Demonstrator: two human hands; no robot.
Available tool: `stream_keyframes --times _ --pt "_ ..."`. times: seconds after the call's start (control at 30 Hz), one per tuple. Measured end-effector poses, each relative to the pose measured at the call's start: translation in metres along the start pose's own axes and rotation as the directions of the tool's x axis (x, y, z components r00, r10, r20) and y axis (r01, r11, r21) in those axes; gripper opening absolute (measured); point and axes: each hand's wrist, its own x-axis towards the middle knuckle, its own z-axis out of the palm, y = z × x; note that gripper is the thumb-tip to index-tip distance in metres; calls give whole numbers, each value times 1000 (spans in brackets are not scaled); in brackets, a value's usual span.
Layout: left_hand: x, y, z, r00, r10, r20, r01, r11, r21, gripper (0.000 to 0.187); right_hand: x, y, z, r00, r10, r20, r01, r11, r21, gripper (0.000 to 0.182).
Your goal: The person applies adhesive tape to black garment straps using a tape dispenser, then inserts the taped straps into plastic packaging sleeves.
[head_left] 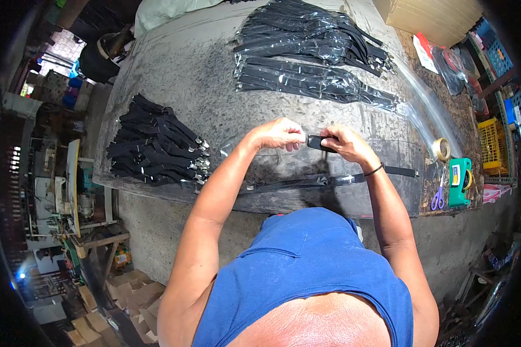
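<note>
I see both hands up over the table (173, 81), close together. My left hand (279, 134) is closed, fingertips pinched at the edge of a clear plastic sleeve (237, 147) that trails off to its left. My right hand (344, 144) is curled shut around a black strap (316, 143), whose end shows in the gap between the two hands. Whether the strap's end is already inside the sleeve, I can't tell.

Just below the hands, nearer the body, another black strap in plastic (330, 180) lies flat across the table edge. Left of the left hand: a pile of loose black straps (156, 147) with metal clips. Beyond the hands: stacked bagged straps (312, 58). Right of the right hand: tape roll (442, 148), green tape dispenser (459, 182), purple-handled scissors (439, 194).
</note>
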Motion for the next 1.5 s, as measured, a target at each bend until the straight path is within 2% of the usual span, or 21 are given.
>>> stream_keyframes --times 0.07,0.2,0.3,0.43,0.67,0.73,0.83,0.93,1.03,1.13,1.27,1.3,1.47,1.5 --pt "2 1 1 1000 -8 14 8 1000 10 28 2 2 4 972 -189 -140 169 975 -144 21" --pt "5 0 0 999 34 37 -32 999 -36 24 3 0 4 978 -144 -152 133 988 -83 28" --pt "5 -2 -5 999 25 28 -22 995 -97 23 -3 -2 5 947 -265 -185 211 940 -268 42" --pt "5 -5 -12 999 16 37 -13 996 -91 23 3 7 12 950 -276 -146 205 904 -374 38" --pt "4 -2 -19 998 -1 70 3 999 -34 28 12 1 16 942 -294 -159 238 924 -297 35" --pt "4 5 -18 997 -33 69 30 998 47 31 15 -1 17 939 -305 -158 247 920 -305 35" --pt "16 -6 -18 993 -15 116 12 1000 27 32 15 -1 17 960 -257 -113 215 932 -293 37" --pt "15 -2 -21 990 -17 139 9 999 53 31 12 7 16 930 -313 -194 267 936 -230 39" --pt "17 -7 -24 990 -24 138 15 998 68 30 8 19 2 998 -55 -6 55 998 -43 31" --pt "16 9 -19 989 -55 138 35 989 142 27 10 20 4 1000 -23 -11 23 999 27 26" --pt "36 4 -14 976 23 215 -50 992 119 25 17 17 14 982 -182 -57 180 983 -44 22" --pt "37 5 -13 975 31 220 -60 990 128 24 17 15 11 997 -81 -5 81 997 -20 21" --pt "35 10 -17 976 23 216 -50 992 120 22 8 41 4 1000 16 -4 -15 994 106 18" --pt "37 12 -16 978 15 210 -47 988 145 22 10 46 8 999 50 -21 -44 978 205 18"
